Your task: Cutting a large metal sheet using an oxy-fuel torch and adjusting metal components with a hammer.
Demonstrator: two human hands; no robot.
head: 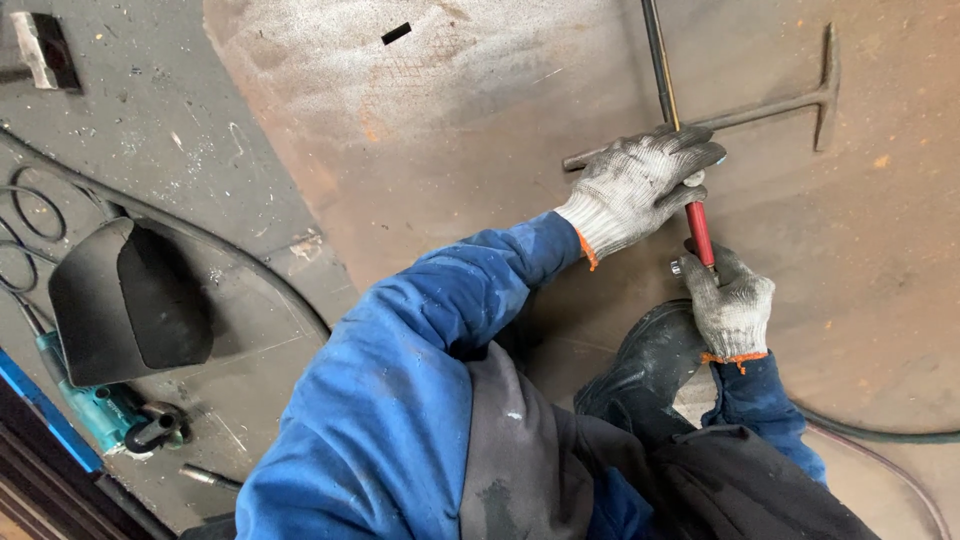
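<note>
My left hand (645,185), in a grey knit glove, grips a thin dark rod (656,60) that runs up out of view. Below that hand the rod continues as a red handle (699,232). My right hand (730,298), also gloved, closes around the lower end of the red handle, just above my black boot (645,365). Both hands are over a large rusty steel plate (450,130). A T-shaped metal bar (800,103) lies on the plate just behind my left hand.
A dark welding face shield (130,305) lies on the floor at left beside a teal power tool (100,410) and coiled cables (30,215). A hammer head (35,50) sits at top left. A hose (880,435) runs along the plate at lower right.
</note>
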